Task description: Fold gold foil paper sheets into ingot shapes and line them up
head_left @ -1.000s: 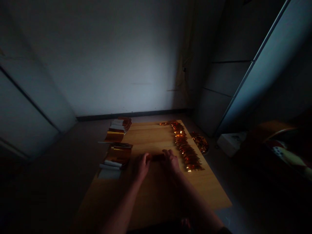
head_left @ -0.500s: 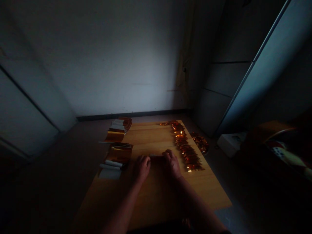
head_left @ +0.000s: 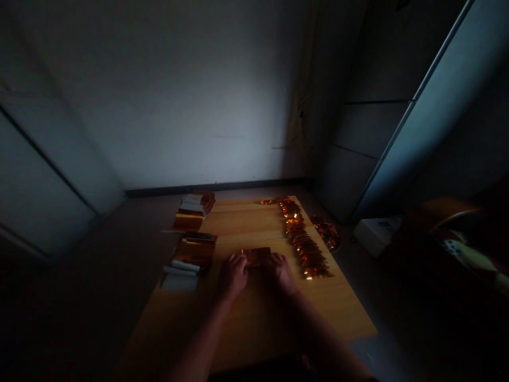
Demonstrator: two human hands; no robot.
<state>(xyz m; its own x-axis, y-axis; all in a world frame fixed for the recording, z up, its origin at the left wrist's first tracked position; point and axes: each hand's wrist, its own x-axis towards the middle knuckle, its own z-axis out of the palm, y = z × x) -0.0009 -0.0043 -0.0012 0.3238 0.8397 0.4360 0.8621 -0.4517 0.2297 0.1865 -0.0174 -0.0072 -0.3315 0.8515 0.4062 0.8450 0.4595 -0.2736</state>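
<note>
Between my two hands, near the middle of the wooden table, is a small sheet of shiny gold foil paper (head_left: 256, 257). My left hand (head_left: 234, 273) has its fingers curled closed on the sheet's left end. At the right end my right hand (head_left: 280, 271) grips it the same way, fingers bent and thumb hidden. To the left lie stacks of gold foil paper with pale backs (head_left: 194, 249). On the right a long row of folded gold foil pieces (head_left: 304, 244) overlaps along the table's edge.
The wooden table (head_left: 246, 318) stands before a pale wall (head_left: 207, 116). One folded piece (head_left: 268, 202) lies at the far edge. Beyond the right edge, lower down, is a heap of gold foil pieces (head_left: 326, 233). A white box (head_left: 374, 233) sits farther right. The room is dim.
The foil between my hands now shows a wider gold face, where before a narrow dark strip with a pale edge showed. My right hand has lowered slightly toward me.
</note>
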